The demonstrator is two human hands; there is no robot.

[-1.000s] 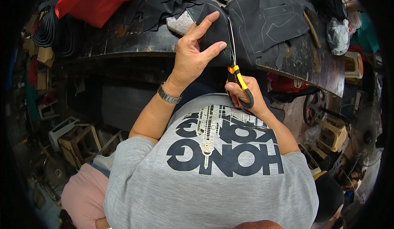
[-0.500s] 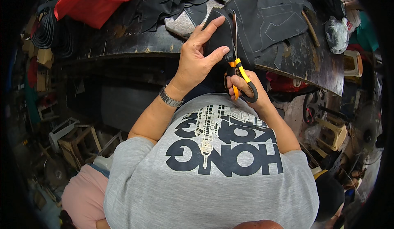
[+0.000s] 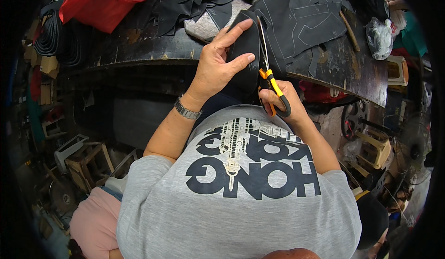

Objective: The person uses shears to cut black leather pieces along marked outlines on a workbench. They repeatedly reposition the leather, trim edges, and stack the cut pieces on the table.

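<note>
A pair of scissors (image 3: 264, 50) with yellow, orange and black handles is in my right hand (image 3: 286, 102), the fingers wrapped through the loops. The blades point away from me and lie along the black sheet material (image 3: 277, 29), which is marked with pale outlines. Left of the blades, a black piece (image 3: 244, 63) of the material reaches over the table's near edge. My left hand (image 3: 218, 64) holds this piece, thumb and index finger on top and spread apart, the other fingers partly hidden. A metal watch (image 3: 187, 109) sits on my left wrist.
Many dark cut pieces (image 3: 185, 1) are heaped on the black table (image 3: 153, 48), partly over a pale slab (image 3: 200, 28). A red bag (image 3: 99, 4) lies at the far left. At the right are a wooden stick (image 3: 350, 31) and a clear plastic bag (image 3: 380, 38). Another person's pink clothing (image 3: 95, 222) shows lower left.
The scissor blades have tilted slightly left, and the handles have shifted a little to the right. My left hand has moved slightly left and stays on the black piece.
</note>
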